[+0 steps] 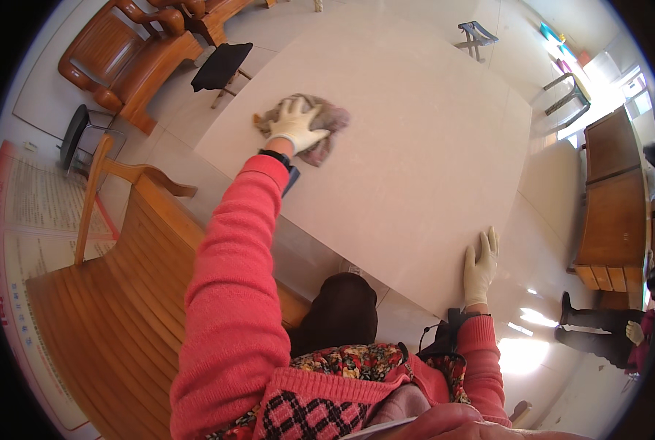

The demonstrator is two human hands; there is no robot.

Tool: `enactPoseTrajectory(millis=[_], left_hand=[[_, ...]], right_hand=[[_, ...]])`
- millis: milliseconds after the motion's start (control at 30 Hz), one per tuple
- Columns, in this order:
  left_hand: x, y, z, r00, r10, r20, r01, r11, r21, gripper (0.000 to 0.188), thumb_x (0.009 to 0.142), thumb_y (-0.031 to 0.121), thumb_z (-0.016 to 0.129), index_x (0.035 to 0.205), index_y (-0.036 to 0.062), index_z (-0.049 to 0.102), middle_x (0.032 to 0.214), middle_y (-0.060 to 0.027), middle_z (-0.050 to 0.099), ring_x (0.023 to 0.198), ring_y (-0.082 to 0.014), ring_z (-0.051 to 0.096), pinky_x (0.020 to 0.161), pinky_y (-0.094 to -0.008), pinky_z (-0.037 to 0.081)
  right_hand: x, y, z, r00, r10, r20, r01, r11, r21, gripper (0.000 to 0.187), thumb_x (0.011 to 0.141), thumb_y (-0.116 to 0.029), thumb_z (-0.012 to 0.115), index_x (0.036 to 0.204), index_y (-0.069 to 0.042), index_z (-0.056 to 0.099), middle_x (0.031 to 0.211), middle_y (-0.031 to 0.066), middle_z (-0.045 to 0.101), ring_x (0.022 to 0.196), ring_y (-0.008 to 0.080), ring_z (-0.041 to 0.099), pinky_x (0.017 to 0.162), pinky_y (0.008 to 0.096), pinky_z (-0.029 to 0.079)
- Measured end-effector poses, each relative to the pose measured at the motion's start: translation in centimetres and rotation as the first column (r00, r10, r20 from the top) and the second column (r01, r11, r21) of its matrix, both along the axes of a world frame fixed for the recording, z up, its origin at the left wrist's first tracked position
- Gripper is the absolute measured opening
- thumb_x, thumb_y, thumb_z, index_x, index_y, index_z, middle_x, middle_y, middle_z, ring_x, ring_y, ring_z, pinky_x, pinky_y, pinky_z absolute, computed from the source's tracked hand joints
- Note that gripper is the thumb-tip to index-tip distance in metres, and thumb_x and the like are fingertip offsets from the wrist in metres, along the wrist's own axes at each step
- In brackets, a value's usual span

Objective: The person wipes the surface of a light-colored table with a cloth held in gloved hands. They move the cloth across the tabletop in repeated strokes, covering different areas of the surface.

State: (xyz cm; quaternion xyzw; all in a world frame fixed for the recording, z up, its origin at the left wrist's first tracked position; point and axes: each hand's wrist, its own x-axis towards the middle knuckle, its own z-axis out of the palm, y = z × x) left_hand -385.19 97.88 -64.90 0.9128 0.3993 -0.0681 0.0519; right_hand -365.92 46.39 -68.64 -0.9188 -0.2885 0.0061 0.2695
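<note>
My left hand (296,125), in a white glove, presses flat on a crumpled brownish-pink cloth (324,132) near the far left corner of a pale stone table top (415,147). The arm is stretched out in a red sleeve. My right hand (481,265), also gloved, lies flat with fingers together on the table's near edge and holds nothing.
A wooden bench (115,293) stands close at my left. Wooden armchairs (129,59) and a small black stool (221,66) sit beyond the table's left corner. A wooden cabinet (613,213) is at the right. Another person's legs (599,330) show at the lower right.
</note>
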Motion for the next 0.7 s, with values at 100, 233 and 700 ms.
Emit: enactPoseTrajectory(millis=[100, 233, 700], left_hand=[[-6.6, 2.7, 0.0, 0.971, 0.238, 0.018, -0.238, 0.971, 0.001, 0.083, 0.089, 0.071, 0.066, 0.162, 0.0400, 0.040, 0.172, -0.0031, 0.023, 0.161, -0.0349, 0.011, 0.118, -0.0779, 0.026], [-12.4, 4.6, 0.8, 0.926, 0.379, 0.010, -0.379, 0.925, 0.037, 0.085, 0.088, 0.073, 0.065, 0.163, 0.0413, 0.039, 0.170, -0.0039, 0.025, 0.160, -0.0341, 0.014, 0.118, -0.0753, 0.027], [-5.0, 9.5, 2.4, 0.885, 0.450, -0.116, -0.455, 0.890, -0.017, 0.084, 0.091, 0.069, 0.065, 0.165, 0.0418, 0.033, 0.174, -0.0027, 0.020, 0.162, -0.0367, 0.009, 0.119, -0.0750, 0.029]], right_hand=[[-0.2, -0.1, 0.0, 1.000, -0.007, -0.010, 0.006, 1.000, -0.031, 0.046, 0.099, -0.011, 0.065, 0.142, 0.001, 0.061, 0.166, 0.0145, 0.044, 0.155, 0.0341, 0.038, 0.127, 0.0421, 0.032], [-0.2, -0.1, 0.1, 0.999, 0.021, 0.041, -0.021, 1.000, -0.008, 0.046, 0.098, -0.012, 0.066, 0.141, 0.002, 0.061, 0.165, 0.0158, 0.045, 0.154, 0.0349, 0.038, 0.127, 0.0425, 0.033], [0.0, 0.6, 0.3, 0.999, -0.023, 0.033, 0.023, 1.000, 0.000, 0.045, 0.092, -0.010, 0.070, 0.134, 0.003, 0.065, 0.163, 0.0192, 0.047, 0.152, 0.0395, 0.041, 0.125, 0.0468, 0.035]])
